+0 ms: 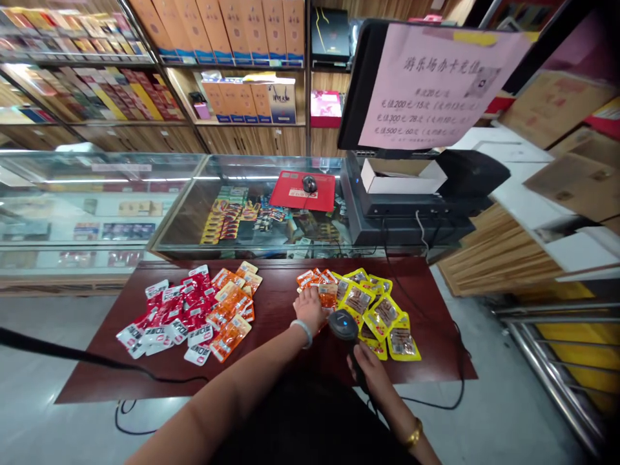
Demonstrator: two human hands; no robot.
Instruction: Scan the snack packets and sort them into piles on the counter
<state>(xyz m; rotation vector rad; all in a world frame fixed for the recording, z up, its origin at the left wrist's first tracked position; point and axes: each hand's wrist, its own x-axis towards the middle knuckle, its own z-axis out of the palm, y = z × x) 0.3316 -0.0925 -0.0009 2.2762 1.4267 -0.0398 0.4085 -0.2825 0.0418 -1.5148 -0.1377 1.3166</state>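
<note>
My right hand [372, 365] is wrapped round the handle of a black barcode scanner [343, 325], whose head points away from me with a small blue light on top. My left hand [310, 309], with a pale bracelet at the wrist, grips an orange snack packet [328, 296] just beyond the scanner head; the thumb side is partly hidden. Behind it lie a few more orange packets [306, 279]. Yellow snack packets [386, 315] are heaped to the right. Over on the left, other orange packets [230, 334] overlap a pile of red and white packets [167, 316].
The dark red table [276, 352] adjoins a glass display counter [179, 226]. On the counter are a red mouse pad [285, 194], a mouse [309, 185] and a monitor with a pink notice [421, 90]. Black cables [455, 407] trail at the right. Stocked shelves line the back.
</note>
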